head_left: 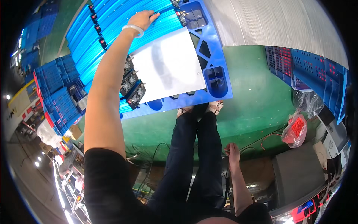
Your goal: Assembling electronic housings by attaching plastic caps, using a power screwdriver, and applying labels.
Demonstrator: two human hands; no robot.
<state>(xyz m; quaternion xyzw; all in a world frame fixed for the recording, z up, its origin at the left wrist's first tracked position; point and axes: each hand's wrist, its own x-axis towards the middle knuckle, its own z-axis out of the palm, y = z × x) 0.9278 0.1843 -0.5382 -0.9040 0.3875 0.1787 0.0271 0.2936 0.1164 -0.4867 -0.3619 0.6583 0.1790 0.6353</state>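
Note:
My left arm reaches far forward over a stack of shiny blue strips [123, 22]. My left hand [142, 19], with a pale bangle at the wrist, has its thumb and forefinger at the edge of one strip near the right end of the stack, apparently pinching it. Small black fans [130, 83] are fixed at the near left ends of several strips. A white sheet [169, 63] lies flat beside the stack, on the blue plastic pallet [226, 56]. Low beside my right leg hangs my right hand [233, 154], fingers loosely curled, with nothing visible in them.
Blue perforated crates [59, 106] stand at the left, and more crates [317, 71] at the right. A grey ribbed stack [272, 22] rises behind the pallet. On the green floor are a bag of red pieces [296, 128], a dark grey box [298, 173] and loose cables [153, 156].

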